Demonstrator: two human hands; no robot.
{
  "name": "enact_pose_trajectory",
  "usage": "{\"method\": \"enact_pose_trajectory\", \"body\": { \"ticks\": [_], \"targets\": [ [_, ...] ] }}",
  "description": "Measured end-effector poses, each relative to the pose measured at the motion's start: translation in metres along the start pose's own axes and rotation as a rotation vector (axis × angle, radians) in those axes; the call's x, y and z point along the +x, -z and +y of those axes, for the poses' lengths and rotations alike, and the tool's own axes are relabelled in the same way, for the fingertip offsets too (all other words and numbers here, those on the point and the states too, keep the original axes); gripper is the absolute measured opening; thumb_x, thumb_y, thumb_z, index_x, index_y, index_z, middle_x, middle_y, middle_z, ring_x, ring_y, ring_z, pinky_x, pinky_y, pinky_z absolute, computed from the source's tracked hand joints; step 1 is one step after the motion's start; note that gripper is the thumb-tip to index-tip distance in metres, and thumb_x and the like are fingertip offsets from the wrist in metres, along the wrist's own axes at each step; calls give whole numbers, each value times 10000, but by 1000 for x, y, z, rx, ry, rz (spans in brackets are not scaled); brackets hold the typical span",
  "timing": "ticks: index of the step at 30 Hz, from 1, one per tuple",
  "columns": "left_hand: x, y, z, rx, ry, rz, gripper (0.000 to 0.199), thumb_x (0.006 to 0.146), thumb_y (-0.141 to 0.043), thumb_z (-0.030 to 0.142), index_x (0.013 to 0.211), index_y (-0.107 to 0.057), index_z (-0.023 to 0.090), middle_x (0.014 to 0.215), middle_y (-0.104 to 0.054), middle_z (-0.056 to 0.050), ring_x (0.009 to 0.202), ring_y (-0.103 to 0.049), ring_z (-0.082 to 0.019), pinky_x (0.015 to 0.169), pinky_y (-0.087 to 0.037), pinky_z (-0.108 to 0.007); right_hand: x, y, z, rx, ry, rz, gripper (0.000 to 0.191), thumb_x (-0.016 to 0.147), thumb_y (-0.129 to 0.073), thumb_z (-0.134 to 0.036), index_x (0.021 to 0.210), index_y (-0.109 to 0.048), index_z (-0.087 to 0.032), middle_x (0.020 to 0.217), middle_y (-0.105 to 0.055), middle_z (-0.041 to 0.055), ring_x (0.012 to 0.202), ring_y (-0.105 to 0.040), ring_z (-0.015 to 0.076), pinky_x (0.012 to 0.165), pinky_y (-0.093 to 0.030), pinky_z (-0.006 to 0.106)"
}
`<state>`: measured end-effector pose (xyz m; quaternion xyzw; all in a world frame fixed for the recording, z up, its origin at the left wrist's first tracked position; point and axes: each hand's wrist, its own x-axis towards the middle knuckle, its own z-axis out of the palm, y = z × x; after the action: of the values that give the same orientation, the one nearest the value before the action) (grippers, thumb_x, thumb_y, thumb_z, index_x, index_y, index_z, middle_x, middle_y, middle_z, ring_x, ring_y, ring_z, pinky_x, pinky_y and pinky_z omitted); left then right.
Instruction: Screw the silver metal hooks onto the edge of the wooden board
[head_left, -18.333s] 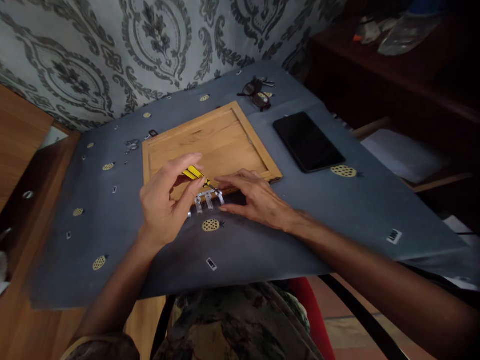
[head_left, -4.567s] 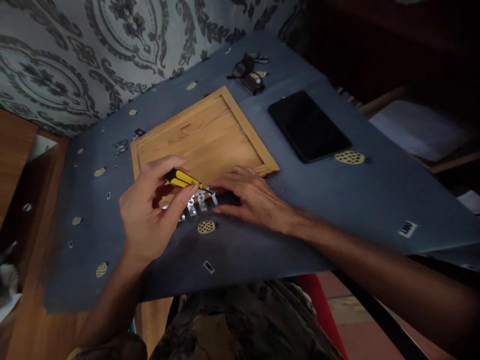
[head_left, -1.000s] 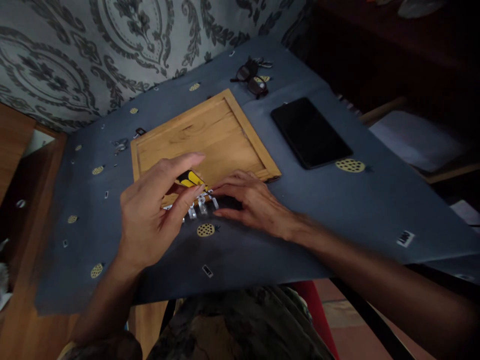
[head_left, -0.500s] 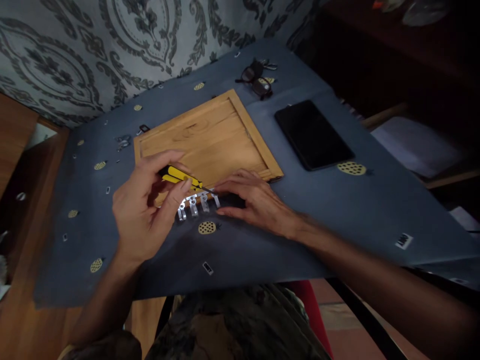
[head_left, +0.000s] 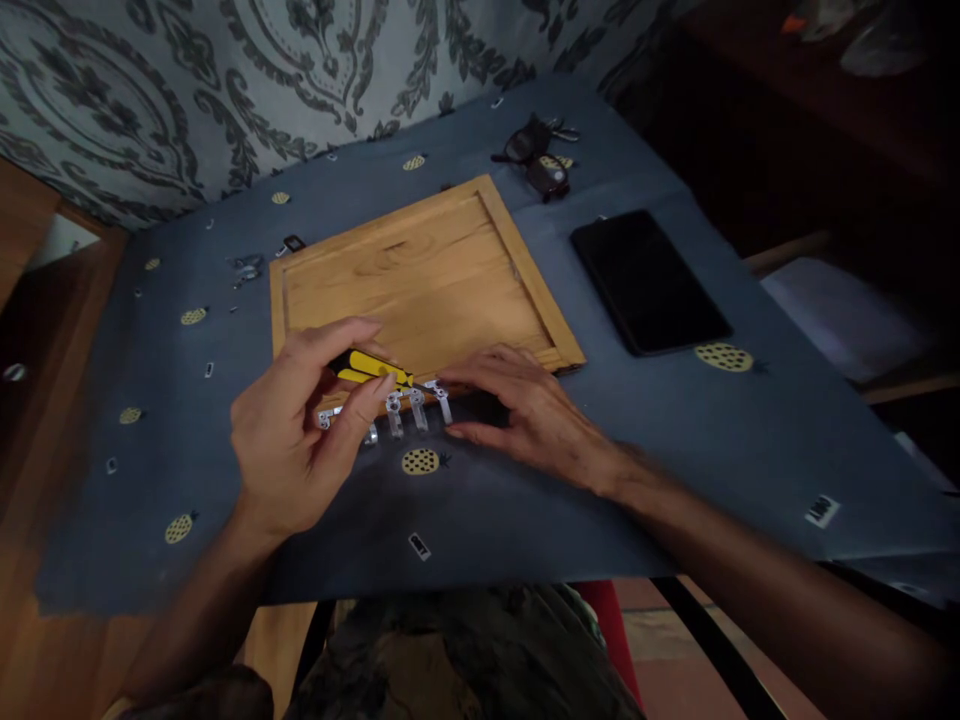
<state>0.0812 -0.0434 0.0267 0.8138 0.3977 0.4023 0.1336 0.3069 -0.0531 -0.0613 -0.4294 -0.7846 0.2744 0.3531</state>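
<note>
In my left hand point(head_left: 300, 430) is a yellow-and-black screwdriver point(head_left: 375, 370), gripped between thumb and fingers. Its shaft points right, with the tip at the right end of a shiny metal hook rail point(head_left: 418, 410). Several hooks hang from the rail along the near edge of a framed wooden panel point(head_left: 405, 270), which lies on the table. Fingertips of my right hand point(head_left: 525, 410) rest on the rail's right end and the panel edge, while the thumb is below by the last hook. The fingers partly hide the screwdriver tip; my left hand covers part of the rail.
A dark blue pineapple-print cloth point(head_left: 525, 530) covers the table. A black tablet point(head_left: 651, 282) lies to the right, and dark glasses point(head_left: 534, 165) with keys point(head_left: 564, 131) lie at the back. Small metal pieces point(head_left: 246, 267) sit left of the panel. A patterned wall point(head_left: 247, 90) stands behind.
The view has shifted slightly, so the panel and tablet appear a little farther right. Both hands keep their places at the hook rail, with the screwdriver still at its right end.
</note>
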Motion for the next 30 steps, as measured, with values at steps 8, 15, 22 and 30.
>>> {"method": "enact_pose_trajectory", "body": {
  "ticks": [8,15,22,30],
  "targets": [
    [1,-1,0,-4,-25,1,472,917,-704,182,1333,-610,385,1128,-737,43,936,-750,-159,805,-669,-340,0,0,0,-9,4,2,415,879,-767,-323,1262,-666,-199,1109,-737,95,1082,-642,282,959,-507,478],
    [4,-1,3,49,-40,-5,423,923,-703,200,1303,-626,371,1125,-749,49,846,-743,-137,794,-674,-318,0,1,-2,-5,-15,-12,395,889,-755,-318,1261,-663,-224,1121,-728,83,1096,-634,277,952,-512,471],
    [12,-2,8,106,-114,-52,363,925,-701,212,1258,-630,336,1063,-754,28,825,-750,-141,728,-680,-273,0,1,-1,-20,-20,-8,415,873,-767,-315,1267,-671,-223,1119,-729,87,1091,-635,282,954,-509,474],
    [17,-2,13,153,-158,-78,328,933,-687,222,1242,-632,317,1027,-759,26,711,-744,-135,697,-659,-262,0,1,0,-13,-3,-5,417,884,-754,-345,1270,-669,-215,1130,-736,92,1099,-633,288,947,-504,469]
  ]
}}
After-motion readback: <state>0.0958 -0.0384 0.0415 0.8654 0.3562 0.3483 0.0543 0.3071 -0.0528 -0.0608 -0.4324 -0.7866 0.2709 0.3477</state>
